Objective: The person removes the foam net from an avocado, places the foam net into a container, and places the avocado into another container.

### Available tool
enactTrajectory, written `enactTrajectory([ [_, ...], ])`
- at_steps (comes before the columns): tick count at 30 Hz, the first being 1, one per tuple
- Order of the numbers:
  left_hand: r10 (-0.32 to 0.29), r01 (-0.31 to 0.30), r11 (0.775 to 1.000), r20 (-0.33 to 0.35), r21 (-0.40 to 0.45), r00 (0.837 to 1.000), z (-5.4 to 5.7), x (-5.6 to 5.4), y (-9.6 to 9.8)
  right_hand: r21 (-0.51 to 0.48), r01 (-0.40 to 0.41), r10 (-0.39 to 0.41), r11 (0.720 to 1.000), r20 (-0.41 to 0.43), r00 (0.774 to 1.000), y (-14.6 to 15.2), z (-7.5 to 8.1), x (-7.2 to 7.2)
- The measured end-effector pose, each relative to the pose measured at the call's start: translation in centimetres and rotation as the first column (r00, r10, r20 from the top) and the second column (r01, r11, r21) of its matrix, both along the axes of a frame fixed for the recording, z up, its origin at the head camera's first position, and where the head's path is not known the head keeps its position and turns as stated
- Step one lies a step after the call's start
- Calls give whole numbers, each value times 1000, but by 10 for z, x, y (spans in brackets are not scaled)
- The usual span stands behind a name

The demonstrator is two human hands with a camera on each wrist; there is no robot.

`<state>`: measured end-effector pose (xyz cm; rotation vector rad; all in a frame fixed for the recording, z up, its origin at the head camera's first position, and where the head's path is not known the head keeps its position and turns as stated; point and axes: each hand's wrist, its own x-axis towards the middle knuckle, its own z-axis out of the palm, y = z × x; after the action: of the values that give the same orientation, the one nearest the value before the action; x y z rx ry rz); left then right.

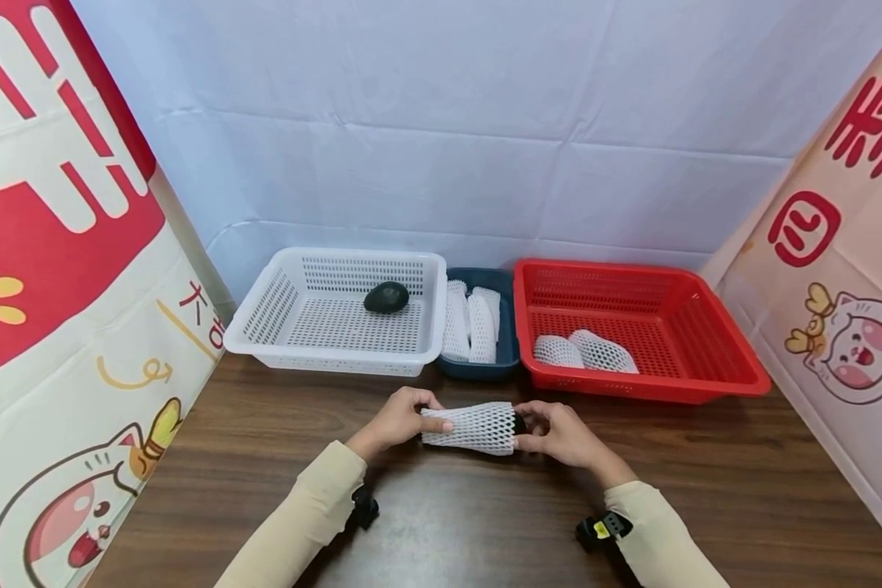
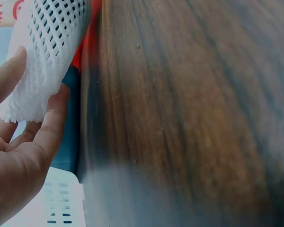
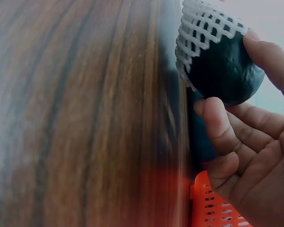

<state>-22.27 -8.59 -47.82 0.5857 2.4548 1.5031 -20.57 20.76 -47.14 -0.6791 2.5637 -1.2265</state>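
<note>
Above the table's middle, a white foam net sleeve [image 1: 478, 428] lies sideways between both hands. My left hand [image 1: 404, 422] pinches its narrower end between thumb and fingers; the left wrist view shows that end of the foam net [image 2: 42, 61] bunched. At the wider end my right hand [image 1: 559, 433] holds a dark green avocado [image 3: 227, 71] by its rounded end, thumb on one side and fingers on the other. The avocado is partly inside the net; its far part is hidden by the mesh.
A white basket [image 1: 338, 359] at the back left holds another avocado [image 1: 386, 297]. Between the baskets, a dark blue bin [image 1: 478, 371] holds several foam sleeves [image 1: 483, 327]. In the red basket [image 1: 647, 388], at back right, lie two net-wrapped pieces [image 1: 603, 353]. All stand on a wooden table [image 1: 265, 457].
</note>
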Motion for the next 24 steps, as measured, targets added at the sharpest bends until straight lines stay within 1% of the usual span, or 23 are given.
enactTrajectory([
  [4,-7,7,1000,10,4,1000,-2,0,-2,-1,11,-11,1000,22,1000,1,-2,0],
  [9,-14,13,999,25,38,1000,-4,-1,-1,-16,18,-17,1000,56,998,2,-3,-1],
  [14,-23,21,999,41,49,999,-5,-1,-1,-24,6,-5,1000,18,1000,1,-4,0],
  [15,-31,29,998,36,47,999,-6,-2,-2,-23,6,-6,1000,8,1000,1,-4,0],
  [17,-39,39,999,27,23,999,-6,-2,-2,-27,4,-4,1000,-6,1000,0,-4,1],
  [19,-56,56,998,19,-1,998,-3,-2,-1,-31,-3,2,1000,-10,1000,0,-4,1],
  [24,-102,102,993,-4,-63,995,5,-2,5,-45,-17,18,999,25,1000,-3,-2,0],
])
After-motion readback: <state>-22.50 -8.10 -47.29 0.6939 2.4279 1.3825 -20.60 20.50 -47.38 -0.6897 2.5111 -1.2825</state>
